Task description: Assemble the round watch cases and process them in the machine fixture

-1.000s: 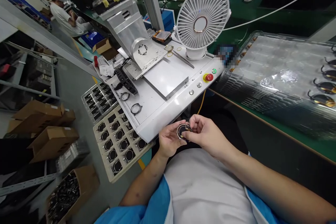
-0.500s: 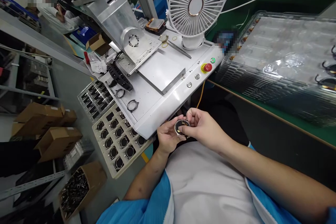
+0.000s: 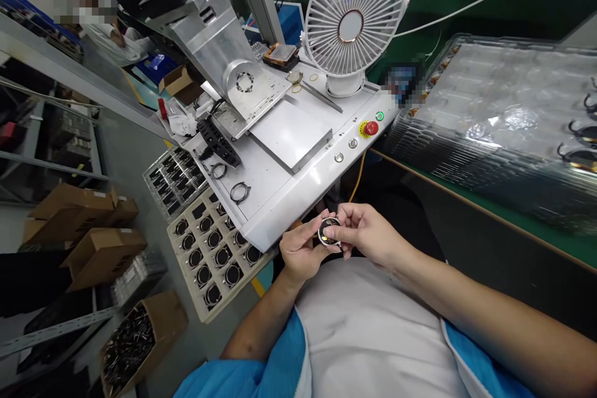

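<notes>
Between my two hands, in front of my body, is a round watch case [image 3: 330, 231] with a dark face and a metal rim. My left hand [image 3: 302, 247] grips it by the left edge, fingers and thumb closed around the rim. My right hand [image 3: 366, 231] pinches it from the right, with the thumb lying across the dark face. A small yellow spot shows near that thumb. Beyond the hands stands a white bench machine [image 3: 298, 199], with two loose black rings [image 3: 239, 193] on its left part.
A cream tray [image 3: 203, 308] of several round watch cases sits lower left, with a clear tray [image 3: 173, 180] behind it. A white fan [image 3: 352, 18] and red stop button [image 3: 371, 128] are ahead. Stacked clear trays [image 3: 494, 149] stand right. A carton [image 3: 163, 329] holds dark pieces.
The view has tilted slightly, so the scene sits lower and a little to the right. Both hands still hold the watch case; the right thumb now reaches further across its face.
</notes>
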A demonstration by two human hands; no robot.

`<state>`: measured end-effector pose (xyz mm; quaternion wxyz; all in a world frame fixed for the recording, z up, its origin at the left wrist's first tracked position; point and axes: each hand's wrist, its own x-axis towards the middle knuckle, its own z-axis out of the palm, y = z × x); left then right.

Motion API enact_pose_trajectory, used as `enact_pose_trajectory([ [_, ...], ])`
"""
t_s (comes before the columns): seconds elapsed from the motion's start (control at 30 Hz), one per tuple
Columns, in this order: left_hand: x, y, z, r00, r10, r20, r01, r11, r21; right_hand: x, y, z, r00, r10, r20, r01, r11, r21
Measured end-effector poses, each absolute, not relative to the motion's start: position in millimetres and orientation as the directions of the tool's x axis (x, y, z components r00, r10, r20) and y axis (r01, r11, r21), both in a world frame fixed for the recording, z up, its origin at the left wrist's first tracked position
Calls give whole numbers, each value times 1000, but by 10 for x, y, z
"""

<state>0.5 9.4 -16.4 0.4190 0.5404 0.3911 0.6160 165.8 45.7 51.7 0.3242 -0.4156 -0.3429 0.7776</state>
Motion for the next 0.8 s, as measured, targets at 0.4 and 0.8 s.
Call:
enact_pose_trajectory([
  [0.4,52,209,-52,-305,927,219,-258,-302,918,1501,992,518,-350,853,-387,-84,-440,-894],
  [0.8,-25,170,95,-164,934,319,-30,-328,944,1689,1676,771,-4,989,-149,-91,-149,-985],
])
